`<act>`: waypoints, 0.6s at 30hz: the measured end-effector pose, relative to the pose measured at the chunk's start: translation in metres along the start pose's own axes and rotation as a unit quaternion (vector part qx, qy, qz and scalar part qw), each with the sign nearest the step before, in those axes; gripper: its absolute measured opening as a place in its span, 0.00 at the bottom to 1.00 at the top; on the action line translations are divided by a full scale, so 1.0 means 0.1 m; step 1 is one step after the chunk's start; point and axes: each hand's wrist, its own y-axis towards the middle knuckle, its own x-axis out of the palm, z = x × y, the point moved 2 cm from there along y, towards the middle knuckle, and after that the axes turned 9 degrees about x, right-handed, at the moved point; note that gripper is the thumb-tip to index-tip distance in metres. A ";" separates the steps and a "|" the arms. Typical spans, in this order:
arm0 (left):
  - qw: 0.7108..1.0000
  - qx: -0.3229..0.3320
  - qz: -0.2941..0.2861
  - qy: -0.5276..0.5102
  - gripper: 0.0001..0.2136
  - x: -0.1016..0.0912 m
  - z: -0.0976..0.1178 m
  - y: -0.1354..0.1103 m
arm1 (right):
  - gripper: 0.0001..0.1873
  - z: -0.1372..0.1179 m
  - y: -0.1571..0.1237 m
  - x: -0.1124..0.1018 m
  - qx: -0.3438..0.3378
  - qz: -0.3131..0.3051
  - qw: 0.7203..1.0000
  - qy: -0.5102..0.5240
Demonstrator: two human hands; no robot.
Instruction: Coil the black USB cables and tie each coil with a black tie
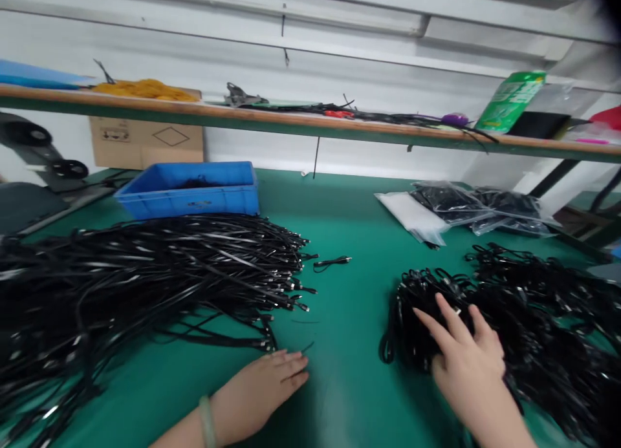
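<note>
My left hand [259,391] lies flat on the green tabletop, fingers stretched to the right, a pale bangle [207,422] on its wrist. Just beyond its fingertips are the loose ends of a big heap of straight black cables [169,267] with metal plugs. My right hand [466,357] rests with spread fingers on a pile of bundled black cables [417,312] at the right; whether it grips any of them I cannot see. Between the two heaps lies a single folded cable [332,262].
A blue bin [208,202] stands behind the left heap. Clear bags of black cables [451,202] and white sheets [412,215] lie at the back right. Above runs a shelf [301,121] with a green can [512,102]. A grey machine [39,157] occupies the far left.
</note>
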 end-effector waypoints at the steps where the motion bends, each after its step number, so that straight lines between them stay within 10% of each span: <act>1: 1.000 -0.001 0.002 0.000 0.27 -0.01 0.02 -0.10 | 0.30 -0.24 -0.02 0.01 -0.027 -0.013 0.999 0.022; 8: 0.985 -0.155 0.079 0.013 0.21 0.05 0.07 -0.60 | 0.34 -1.68 -0.20 0.51 -0.144 -0.335 0.911 0.195; 18: 0.970 -0.224 0.068 -0.058 0.25 0.13 0.31 -0.65 | 0.27 -1.67 -0.92 0.28 -0.164 -0.311 0.914 0.203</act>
